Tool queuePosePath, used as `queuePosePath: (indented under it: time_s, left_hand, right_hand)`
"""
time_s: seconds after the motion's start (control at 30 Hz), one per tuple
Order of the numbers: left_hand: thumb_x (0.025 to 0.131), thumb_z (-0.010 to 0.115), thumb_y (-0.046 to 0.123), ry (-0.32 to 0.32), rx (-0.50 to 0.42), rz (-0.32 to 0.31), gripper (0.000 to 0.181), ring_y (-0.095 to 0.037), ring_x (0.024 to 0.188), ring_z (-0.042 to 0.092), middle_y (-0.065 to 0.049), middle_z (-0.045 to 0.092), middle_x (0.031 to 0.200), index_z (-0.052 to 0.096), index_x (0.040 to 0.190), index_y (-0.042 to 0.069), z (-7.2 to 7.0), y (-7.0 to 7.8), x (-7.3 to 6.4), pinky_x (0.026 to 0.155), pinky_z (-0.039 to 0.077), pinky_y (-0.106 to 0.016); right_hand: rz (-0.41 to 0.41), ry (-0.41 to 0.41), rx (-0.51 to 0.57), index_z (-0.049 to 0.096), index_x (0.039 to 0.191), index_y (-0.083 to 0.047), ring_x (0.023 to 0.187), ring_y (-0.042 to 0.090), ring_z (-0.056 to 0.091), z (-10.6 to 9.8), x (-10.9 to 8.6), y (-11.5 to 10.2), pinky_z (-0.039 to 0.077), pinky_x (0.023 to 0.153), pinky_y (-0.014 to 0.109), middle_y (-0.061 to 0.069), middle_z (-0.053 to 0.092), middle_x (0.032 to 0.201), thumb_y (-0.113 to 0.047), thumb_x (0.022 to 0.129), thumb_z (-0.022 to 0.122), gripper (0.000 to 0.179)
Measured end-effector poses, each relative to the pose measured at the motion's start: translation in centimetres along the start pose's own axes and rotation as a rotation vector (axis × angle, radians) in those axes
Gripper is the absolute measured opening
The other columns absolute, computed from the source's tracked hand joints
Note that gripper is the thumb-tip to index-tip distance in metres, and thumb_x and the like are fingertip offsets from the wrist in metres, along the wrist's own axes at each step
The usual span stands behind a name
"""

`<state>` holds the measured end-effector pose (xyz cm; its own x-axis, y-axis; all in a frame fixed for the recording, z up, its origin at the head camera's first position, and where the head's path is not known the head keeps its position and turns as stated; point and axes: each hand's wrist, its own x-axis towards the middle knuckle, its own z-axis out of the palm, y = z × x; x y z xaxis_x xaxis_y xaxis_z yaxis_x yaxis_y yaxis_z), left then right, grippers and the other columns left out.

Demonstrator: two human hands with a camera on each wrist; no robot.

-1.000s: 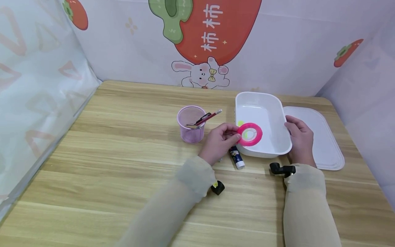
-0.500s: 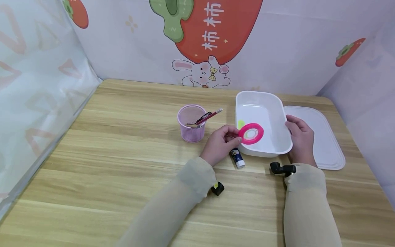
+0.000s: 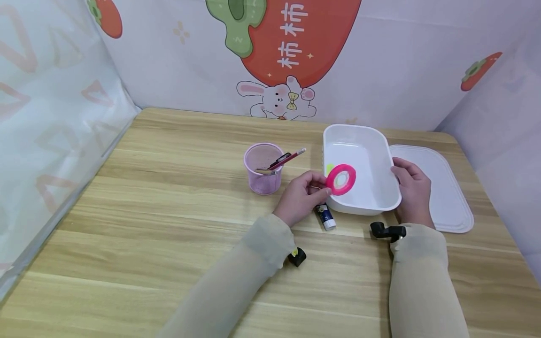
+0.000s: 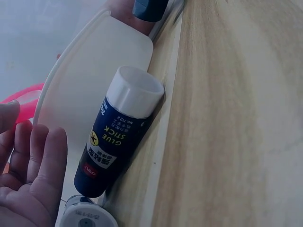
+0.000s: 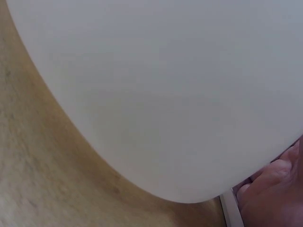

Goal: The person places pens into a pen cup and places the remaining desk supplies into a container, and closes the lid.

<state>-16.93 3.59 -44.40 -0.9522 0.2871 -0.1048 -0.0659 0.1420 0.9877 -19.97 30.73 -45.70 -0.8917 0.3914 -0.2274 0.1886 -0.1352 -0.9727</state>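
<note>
My left hand (image 3: 302,195) pinches a roll of pink tape (image 3: 331,188) by its near left edge, tilted above the left front corner of a white plastic bin (image 3: 359,204). In the left wrist view, the pink tape (image 4: 28,111) shows partly behind my thumb, beside the bin's rim. My right hand (image 3: 413,190) grips the bin's right wall, thumb at the rim and the other fingers mostly hidden. A dark blue glue stick (image 3: 325,216) with a white cap lies below my left hand, against the bin in the left wrist view. Something yellow-green (image 3: 329,168) shows at the bin's left side.
A pink mesh pen cup (image 3: 264,180) with pencils and a black-clipped pen stands left of the bin. The white lid (image 3: 450,202) lies flat to the right, partly behind my right hand. Another white-topped cylinder (image 4: 89,215) stands close to the glue stick.
The pink tape has tilted more upright in my left fingers and shifted slightly. My right hand and the bin have stayed almost where they were.
</note>
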Motion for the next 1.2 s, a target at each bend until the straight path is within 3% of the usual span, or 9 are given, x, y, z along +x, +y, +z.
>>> queuePosePath:
  time_s: [0.5, 0.73, 1.03, 1.2]
  left_hand:
    - [0.098, 0.065, 0.012, 0.036, -0.042, 0.043, 0.015, -0.014, 0.088, 0.062, -0.003, 0.067, 0.104, 0.067, 0.112, 0.007, -2.2, 0.1, 0.1, 0.079, 0.056, -0.023]
    - [0.098, 0.067, 0.015, 0.054, 0.006, 0.043, 0.013, -0.014, 0.091, 0.063, 0.002, 0.068, 0.102, 0.069, 0.110, 0.012, -2.9, 0.2, 0.1, 0.084, 0.056, -0.025]
    - [0.098, 0.067, 0.015, 0.039, 0.043, 0.046, 0.018, -0.014, 0.094, 0.062, 0.000, 0.068, 0.105, 0.068, 0.113, 0.007, -3.4, -0.1, 0.4, 0.085, 0.055, -0.024]
    - [0.096, 0.069, 0.016, 0.030, 0.112, 0.023, 0.013, -0.013, 0.093, 0.063, 0.003, 0.069, 0.102, 0.069, 0.108, 0.011, -3.4, -0.2, 0.4, 0.085, 0.055, -0.024]
  right_hand:
    - [-0.008, -0.012, 0.001, 0.064, 0.136, -0.019, 0.132, 0.016, 0.050, 0.1, 0.0, 0.0, 0.053, 0.083, 0.013, -0.001, 0.052, 0.146, -0.030, 0.099, 0.065, 0.039]
    - [-0.003, -0.005, -0.007, 0.064, 0.136, -0.019, 0.132, 0.016, 0.050, 0.0, 0.0, 0.1, 0.053, 0.082, 0.012, -0.001, 0.051, 0.146, -0.030, 0.099, 0.065, 0.039]
    - [0.012, -0.014, -0.005, 0.063, 0.138, -0.021, 0.134, 0.016, 0.048, 0.0, 0.1, 0.1, 0.053, 0.082, 0.013, -0.002, 0.050, 0.148, -0.031, 0.100, 0.064, 0.039]
    - [0.010, -0.012, 0.005, 0.063, 0.137, -0.020, 0.133, 0.016, 0.049, 0.0, 0.1, 0.1, 0.053, 0.082, 0.013, -0.002, 0.051, 0.147, -0.030, 0.100, 0.064, 0.039]
